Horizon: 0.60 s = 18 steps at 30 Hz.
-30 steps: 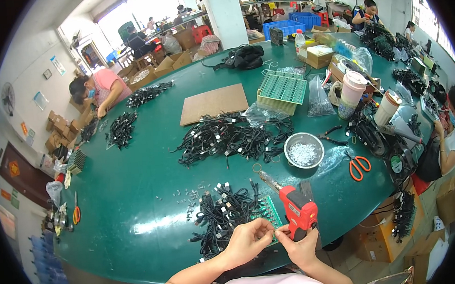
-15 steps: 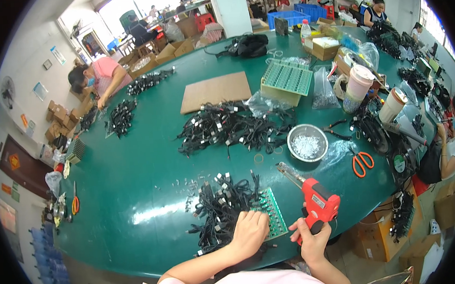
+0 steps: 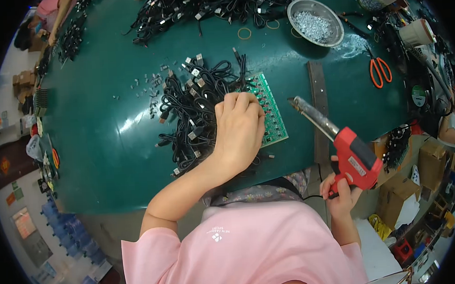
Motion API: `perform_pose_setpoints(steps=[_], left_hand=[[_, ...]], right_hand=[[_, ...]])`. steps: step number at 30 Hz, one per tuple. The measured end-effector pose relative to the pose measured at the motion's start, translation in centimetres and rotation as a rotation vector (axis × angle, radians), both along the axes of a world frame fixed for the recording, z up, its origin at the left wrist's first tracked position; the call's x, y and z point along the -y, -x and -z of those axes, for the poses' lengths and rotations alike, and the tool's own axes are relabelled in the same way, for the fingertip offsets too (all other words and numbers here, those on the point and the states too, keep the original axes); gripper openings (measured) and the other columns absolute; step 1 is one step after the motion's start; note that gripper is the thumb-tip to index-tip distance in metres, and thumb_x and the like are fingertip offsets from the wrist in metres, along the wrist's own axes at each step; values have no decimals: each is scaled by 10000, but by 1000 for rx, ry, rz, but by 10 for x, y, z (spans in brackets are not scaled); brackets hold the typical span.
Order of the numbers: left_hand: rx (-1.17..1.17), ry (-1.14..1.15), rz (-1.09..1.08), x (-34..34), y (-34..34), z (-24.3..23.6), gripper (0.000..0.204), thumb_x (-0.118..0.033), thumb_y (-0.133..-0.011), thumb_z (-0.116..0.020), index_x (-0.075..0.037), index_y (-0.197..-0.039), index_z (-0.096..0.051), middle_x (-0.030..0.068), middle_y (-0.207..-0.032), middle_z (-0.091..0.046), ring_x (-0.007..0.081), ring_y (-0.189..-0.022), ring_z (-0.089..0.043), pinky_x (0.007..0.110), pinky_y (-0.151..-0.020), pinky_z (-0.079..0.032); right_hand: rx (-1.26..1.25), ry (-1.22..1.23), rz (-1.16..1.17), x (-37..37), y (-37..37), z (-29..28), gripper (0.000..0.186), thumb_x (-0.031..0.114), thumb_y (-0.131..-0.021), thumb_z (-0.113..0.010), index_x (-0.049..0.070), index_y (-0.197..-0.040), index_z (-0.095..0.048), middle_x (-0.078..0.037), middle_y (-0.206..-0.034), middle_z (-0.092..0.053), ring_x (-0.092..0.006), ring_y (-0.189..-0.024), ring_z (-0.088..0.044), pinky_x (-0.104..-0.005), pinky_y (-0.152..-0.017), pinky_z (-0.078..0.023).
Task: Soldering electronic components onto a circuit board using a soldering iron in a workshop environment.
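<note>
A green circuit board with rows of small parts lies on the table in front of me. Over its left side rests my left hand, fingers curled down and pinched together; whatever is between them is hidden beneath the hand. A heap of black USB cables with metal plugs spreads just left of the board, partly under my left forearm. My right hand grips the handle of a red soldering gun at the table's near right edge. Its long metal tip points up and left, apart from the board.
A metal bowl of small shiny pieces stands beyond the board. Orange-handled scissors lie to the right. A dark brown strip runs between board and scissors. More black cables are piled farther back; tiny loose parts lie left.
The view has tilted downward, so the table's things sit higher in it. My right hand has drawn the soldering gun away from the board to the right. My left hand stays over the board.
</note>
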<state>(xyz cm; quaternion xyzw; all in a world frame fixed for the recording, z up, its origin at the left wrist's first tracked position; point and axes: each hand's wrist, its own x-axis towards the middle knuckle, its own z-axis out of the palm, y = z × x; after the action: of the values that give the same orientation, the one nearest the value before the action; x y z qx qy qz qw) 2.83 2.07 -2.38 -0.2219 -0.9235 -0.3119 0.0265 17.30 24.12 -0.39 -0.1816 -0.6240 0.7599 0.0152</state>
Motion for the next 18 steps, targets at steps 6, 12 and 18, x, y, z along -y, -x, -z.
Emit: perform_pose_setpoints(steps=[6,12,18], left_hand=[[6,21,-38,-6,-6,0,106,-37,-761,-663,-49,-853,-611,59,-1024,-559,266,-1035,-487,393,-858,-324],[-22,7,-59,-15,-6,4,105,-41,-757,-667,-51,-844,-610,58,-1018,-561,260,-1037,-490,399,-870,-316],[-69,89,-60,-17,-5,10,114,-58,-741,-684,-61,-832,-617,34,-998,-565,242,-1024,-495,395,-852,-316]], right_hand=[[32,11,-24,1,-27,4,429,172,-892,-514,-103,-1217,-464,-76,-598,-542,-126,-482,-482,-248,-451,-382],[61,50,-36,0,-25,5,436,188,-892,-527,-100,-1213,-466,-82,-595,-541,-131,-479,-480,-255,-452,-378],[96,28,-50,2,-20,6,423,187,-894,-527,-98,-1201,-471,-82,-592,-537,-130,-482,-476,-259,-458,-376]])
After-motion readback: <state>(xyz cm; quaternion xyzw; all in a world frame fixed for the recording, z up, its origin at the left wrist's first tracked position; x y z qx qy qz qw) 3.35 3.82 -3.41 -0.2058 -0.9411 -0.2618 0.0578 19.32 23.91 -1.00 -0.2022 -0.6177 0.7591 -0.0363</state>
